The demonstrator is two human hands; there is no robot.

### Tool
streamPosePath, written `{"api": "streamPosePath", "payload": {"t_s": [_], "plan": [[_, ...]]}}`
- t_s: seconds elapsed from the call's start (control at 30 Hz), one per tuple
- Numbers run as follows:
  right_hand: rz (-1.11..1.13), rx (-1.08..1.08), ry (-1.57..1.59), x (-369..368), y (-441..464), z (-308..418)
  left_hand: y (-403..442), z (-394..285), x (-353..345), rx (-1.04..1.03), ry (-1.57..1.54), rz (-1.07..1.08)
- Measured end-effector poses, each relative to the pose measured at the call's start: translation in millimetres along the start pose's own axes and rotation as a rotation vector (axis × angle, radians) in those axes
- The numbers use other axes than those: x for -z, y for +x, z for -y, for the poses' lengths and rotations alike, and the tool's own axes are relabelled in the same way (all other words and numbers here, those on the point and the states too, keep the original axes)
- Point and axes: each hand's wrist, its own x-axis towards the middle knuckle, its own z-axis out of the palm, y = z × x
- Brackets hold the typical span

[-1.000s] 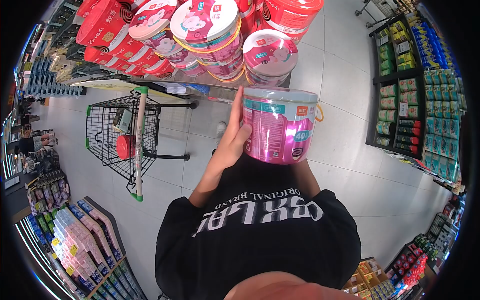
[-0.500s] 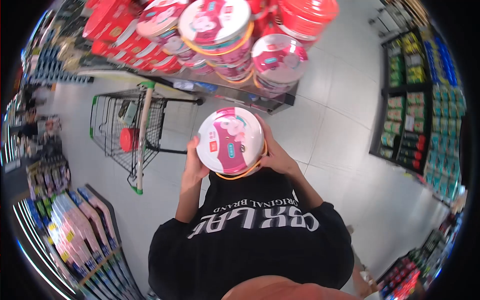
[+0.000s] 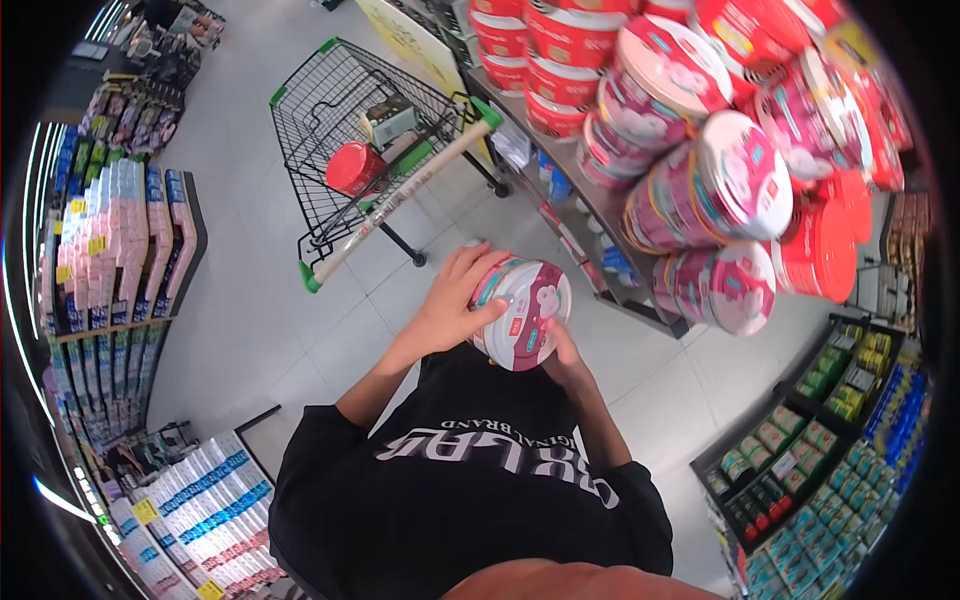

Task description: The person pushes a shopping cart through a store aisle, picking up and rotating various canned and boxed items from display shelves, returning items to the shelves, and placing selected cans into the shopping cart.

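Observation:
A pink and white round tub (image 3: 522, 312) is held in front of my chest, tilted so that its lid faces right. My left hand (image 3: 452, 305) wraps round the tub's left side, thumb on the lid edge. My right hand (image 3: 567, 358) grips it at the lower right, with its fingers partly hidden behind the tub. Ahead on the left stands a shopping cart (image 3: 398, 196) with a red tub (image 3: 354, 168) and a small box (image 3: 390, 120) inside.
A display stand (image 3: 640, 290) at the upper right bears stacked pink tubs (image 3: 700, 190) and red tubs (image 3: 560, 60). Shelves of packets (image 3: 130, 240) stand at the left, and a dark shelf of cans (image 3: 800, 430) at the lower right. Tiled floor lies between.
The view has swung left, bringing the cart nearer the middle and the display to the right. The tub has been turned in both hands, its lid now facing right.

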Motion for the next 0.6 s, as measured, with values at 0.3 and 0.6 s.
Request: {"api": "streamPosePath", "payload": {"t_s": [0.3,0.6], "plan": [[-0.087,-0.219,-0.694,-116.0,217.4,22.4,16.7,159.1,134.4,0.009,-0.561,-0.557],[-0.057,-0.408,-0.872,-211.7,474.8,-13.8,54.6,363.9,242.2,0.264,-1.267,-0.769]]}}
